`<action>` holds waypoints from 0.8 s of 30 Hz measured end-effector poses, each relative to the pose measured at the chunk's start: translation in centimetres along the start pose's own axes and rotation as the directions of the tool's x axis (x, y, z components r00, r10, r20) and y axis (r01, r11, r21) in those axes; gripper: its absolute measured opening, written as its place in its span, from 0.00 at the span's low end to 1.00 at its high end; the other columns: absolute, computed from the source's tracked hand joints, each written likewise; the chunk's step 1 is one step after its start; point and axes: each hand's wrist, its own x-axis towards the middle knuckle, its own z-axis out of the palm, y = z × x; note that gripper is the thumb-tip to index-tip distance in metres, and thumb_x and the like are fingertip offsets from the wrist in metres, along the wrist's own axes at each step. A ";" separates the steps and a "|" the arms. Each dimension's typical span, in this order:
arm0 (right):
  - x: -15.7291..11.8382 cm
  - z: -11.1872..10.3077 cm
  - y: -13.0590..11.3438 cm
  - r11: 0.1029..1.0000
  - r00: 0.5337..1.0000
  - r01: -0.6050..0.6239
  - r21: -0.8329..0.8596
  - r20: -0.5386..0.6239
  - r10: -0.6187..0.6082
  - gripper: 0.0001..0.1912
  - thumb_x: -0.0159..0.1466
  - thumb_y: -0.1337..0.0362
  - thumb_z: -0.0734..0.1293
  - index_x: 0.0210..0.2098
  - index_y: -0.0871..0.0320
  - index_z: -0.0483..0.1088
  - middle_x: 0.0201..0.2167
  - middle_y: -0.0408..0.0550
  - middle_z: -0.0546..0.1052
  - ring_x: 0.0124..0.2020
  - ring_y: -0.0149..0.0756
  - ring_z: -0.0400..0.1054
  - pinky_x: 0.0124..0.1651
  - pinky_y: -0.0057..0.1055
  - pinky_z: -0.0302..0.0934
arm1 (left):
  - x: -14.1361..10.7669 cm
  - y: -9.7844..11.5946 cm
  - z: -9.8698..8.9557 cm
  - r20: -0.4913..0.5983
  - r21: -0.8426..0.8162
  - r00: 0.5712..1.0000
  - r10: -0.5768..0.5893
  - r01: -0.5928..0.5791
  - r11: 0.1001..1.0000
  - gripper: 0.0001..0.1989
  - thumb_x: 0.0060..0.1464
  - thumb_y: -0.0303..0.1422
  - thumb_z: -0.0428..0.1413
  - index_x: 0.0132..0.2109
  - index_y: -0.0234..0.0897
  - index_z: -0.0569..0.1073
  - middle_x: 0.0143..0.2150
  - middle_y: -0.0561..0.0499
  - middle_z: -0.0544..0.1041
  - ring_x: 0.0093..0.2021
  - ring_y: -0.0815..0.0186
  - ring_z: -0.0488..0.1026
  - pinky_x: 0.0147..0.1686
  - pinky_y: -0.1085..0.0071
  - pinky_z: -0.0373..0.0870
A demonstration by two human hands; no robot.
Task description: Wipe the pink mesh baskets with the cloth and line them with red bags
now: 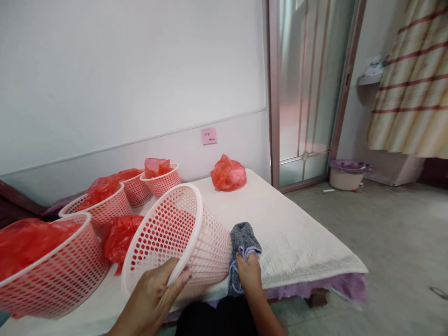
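A white perforated plastic basket [213, 242] is tilted on its side over the table's front edge, its mouth turned to the left. My left hand [157, 289] grips its rim, thumb outside and fingers reaching inside. No contents show within it. In my right hand [249, 270] is a bunched grey cloth [245, 237] with a pale purple edge, pressed near the outside of the basket's base. Whether the cloth touches the basket I cannot tell. Just left of the basket lies a red plastic bag [121, 238].
Several similar baskets [59, 275] with red bags in them stand along the left. Another red bag [228, 173] sits by the wall, below a pink note [209, 136]. White cloth covers the table [294, 238]. A lined bin [346, 177] stands beside the glass door [304, 93].
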 end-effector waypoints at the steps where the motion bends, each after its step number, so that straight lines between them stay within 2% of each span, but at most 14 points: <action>1: -0.1 0.0 -0.3 1.000 1.000 -0.006 0.012 0.002 0.006 0.11 0.51 0.54 0.62 0.20 0.53 0.62 0.18 0.45 0.69 0.23 0.40 0.64 0.30 0.35 0.59 | 0.1 0.1 0.0 -0.002 0.000 1.000 0.001 -0.001 1.000 0.12 0.62 0.41 0.48 0.36 0.40 0.72 0.32 0.52 0.75 0.34 0.65 0.71 0.35 0.73 0.66; 4: -1.8 0.2 -2.6 0.997 0.999 0.024 0.079 0.045 -0.027 0.12 0.54 0.54 0.61 0.26 0.56 0.67 0.24 0.49 0.74 0.28 0.41 0.68 0.35 0.36 0.63 | 0.7 0.5 0.1 -0.015 -0.013 1.000 0.005 -0.005 1.000 0.13 0.62 0.42 0.48 0.36 0.40 0.72 0.31 0.52 0.75 0.33 0.64 0.71 0.36 0.73 0.67; 7: -5.7 0.3 -6.6 0.978 0.983 0.105 0.180 0.132 -0.130 0.16 0.57 0.54 0.60 0.35 0.59 0.72 0.30 0.51 0.78 0.34 0.41 0.71 0.40 0.35 0.65 | 1.3 1.3 0.3 -0.028 -0.051 0.999 -0.017 0.015 0.999 0.15 0.62 0.43 0.46 0.35 0.41 0.71 0.30 0.52 0.74 0.32 0.63 0.70 0.35 0.72 0.66; 8: -7.1 0.4 -7.9 0.957 0.963 0.164 0.241 0.171 -0.208 0.16 0.58 0.57 0.61 0.38 0.60 0.73 0.33 0.52 0.79 0.36 0.42 0.72 0.43 0.36 0.66 | 1.5 1.6 0.3 -0.026 -0.071 0.999 -0.025 0.023 0.997 0.16 0.63 0.44 0.45 0.35 0.41 0.71 0.30 0.51 0.74 0.33 0.63 0.70 0.35 0.72 0.66; 10: -9.4 0.5 -9.8 0.902 0.909 0.322 0.286 0.173 -0.380 0.16 0.55 0.63 0.63 0.42 0.59 0.74 0.38 0.53 0.79 0.40 0.43 0.72 0.49 0.38 0.64 | 1.8 2.3 0.2 -0.023 -0.119 0.999 -0.040 0.037 0.992 0.17 0.63 0.45 0.43 0.35 0.41 0.71 0.30 0.51 0.74 0.33 0.62 0.70 0.36 0.71 0.65; 12: -10.2 0.5 -10.6 0.851 0.851 0.450 0.272 0.158 -0.501 0.18 0.53 0.67 0.62 0.43 0.57 0.75 0.40 0.53 0.79 0.44 0.45 0.72 0.53 0.41 0.62 | 2.1 2.8 0.0 -0.018 -0.168 0.998 -0.066 0.062 0.984 0.18 0.63 0.46 0.43 0.34 0.42 0.70 0.30 0.51 0.73 0.33 0.62 0.69 0.36 0.71 0.65; 13: -10.0 0.5 -10.4 0.842 0.839 0.482 0.243 0.147 -0.523 0.18 0.53 0.67 0.62 0.42 0.57 0.75 0.39 0.53 0.79 0.44 0.46 0.72 0.53 0.41 0.61 | 2.2 3.0 -0.1 -0.023 -0.189 0.996 -0.086 0.080 0.979 0.18 0.62 0.47 0.43 0.34 0.41 0.70 0.30 0.52 0.73 0.33 0.62 0.69 0.36 0.71 0.65; 15: -8.5 0.5 -9.0 0.874 0.870 0.462 0.155 0.113 -0.480 0.16 0.51 0.65 0.62 0.37 0.59 0.76 0.34 0.55 0.79 0.40 0.47 0.72 0.48 0.41 0.64 | 2.6 3.1 -0.6 -0.040 -0.227 0.990 -0.137 0.124 0.966 0.20 0.61 0.49 0.44 0.33 0.41 0.69 0.30 0.52 0.72 0.33 0.62 0.69 0.35 0.70 0.65; 18: -4.8 0.1 -5.6 0.958 0.956 0.288 0.006 0.051 -0.288 0.13 0.51 0.59 0.62 0.29 0.59 0.74 0.29 0.55 0.78 0.34 0.46 0.71 0.41 0.39 0.65 | 3.4 3.1 -1.5 -0.089 -0.284 0.973 -0.211 0.178 0.942 0.22 0.58 0.53 0.45 0.30 0.39 0.67 0.28 0.52 0.70 0.30 0.63 0.67 0.30 0.70 0.64; 20: -2.9 -0.3 -3.6 0.981 0.982 0.190 -0.043 0.011 -0.189 0.14 0.53 0.56 0.61 0.25 0.58 0.72 0.25 0.56 0.77 0.29 0.46 0.70 0.36 0.39 0.64 | 4.0 3.1 -2.0 -0.101 -0.334 0.963 -0.251 0.205 0.920 0.23 0.56 0.55 0.46 0.29 0.39 0.65 0.26 0.54 0.68 0.28 0.65 0.66 0.28 0.70 0.64; 22: -2.3 -0.5 -2.8 0.989 0.991 0.133 -0.059 -0.015 -0.134 0.15 0.54 0.54 0.60 0.22 0.58 0.70 0.21 0.57 0.75 0.25 0.47 0.69 0.32 0.40 0.64 | 4.7 3.5 -2.3 -0.103 -0.380 0.954 -0.280 0.223 0.898 0.24 0.54 0.56 0.48 0.28 0.39 0.65 0.25 0.55 0.68 0.26 0.65 0.66 0.28 0.70 0.66; 24: -3.4 -0.4 -3.6 0.991 0.991 0.130 -0.037 0.004 -0.130 0.15 0.55 0.55 0.60 0.25 0.59 0.72 0.23 0.57 0.77 0.26 0.47 0.71 0.32 0.39 0.65 | 5.4 4.1 -2.4 -0.094 -0.413 0.948 -0.305 0.241 0.878 0.23 0.52 0.56 0.51 0.28 0.39 0.66 0.25 0.54 0.70 0.26 0.64 0.68 0.27 0.69 0.68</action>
